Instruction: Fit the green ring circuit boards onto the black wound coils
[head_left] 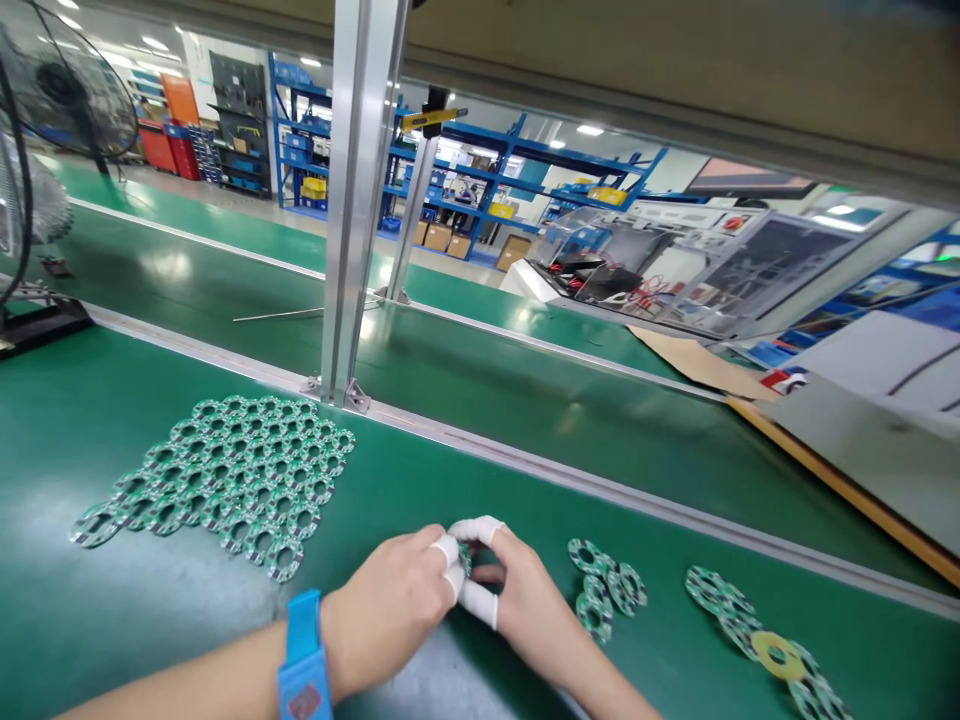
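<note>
My left hand [394, 605], with a blue wrist strap, and my right hand [517, 590] meet over the green table. White covers sit on several fingertips. Between the fingers of both hands is a green ring-shaped board [465, 560], mostly hidden by them. Left of my hands lies a large flat group of ring boards [262, 470], set close together in rows. To the right are a small cluster of ring boards [594, 600] and another line of overlapping ones [720, 600], with a yellow ring [777, 655] on top.
A metal post [352, 220] rises from the rail [525, 460] behind the boards. A black fan base [45, 325] stands at the left. A grey panel with an orange edge [840, 480] is at the right. Blue shelves stand farther back.
</note>
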